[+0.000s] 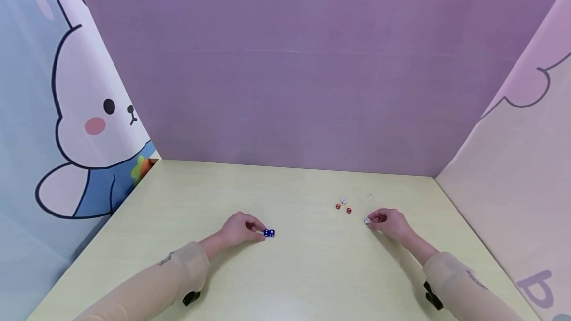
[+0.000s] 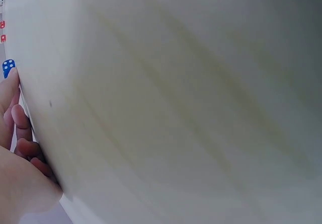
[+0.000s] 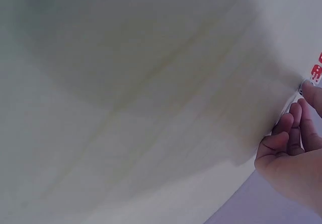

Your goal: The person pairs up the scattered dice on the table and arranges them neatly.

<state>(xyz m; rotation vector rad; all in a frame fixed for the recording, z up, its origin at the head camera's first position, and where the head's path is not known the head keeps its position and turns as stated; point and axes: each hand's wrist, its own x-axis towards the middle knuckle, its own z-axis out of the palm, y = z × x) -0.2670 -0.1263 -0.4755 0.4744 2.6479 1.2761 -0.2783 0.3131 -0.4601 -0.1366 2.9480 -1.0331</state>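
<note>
Two blue dice [image 1: 269,233] with white dots sit side by side on the table, left of the middle. The thumb and index finger of my left hand [image 1: 239,230] pinch the nearer one at its left end. In the left wrist view a blue die [image 2: 8,67] shows just past the thumb tip. Over on the right, my right hand [image 1: 389,223] pinches a white die [image 1: 367,221] between thumb and fingers, low at the tabletop. Its fingertips partly hide that die in the right wrist view.
Behind and left of the right hand lie another white die [image 1: 344,201] and two red dice, one red die [image 1: 337,206] left of it and one red die [image 1: 349,210] nearer me. A purple backdrop [image 1: 285,73] rises at the far edge of the pale table [image 1: 303,281].
</note>
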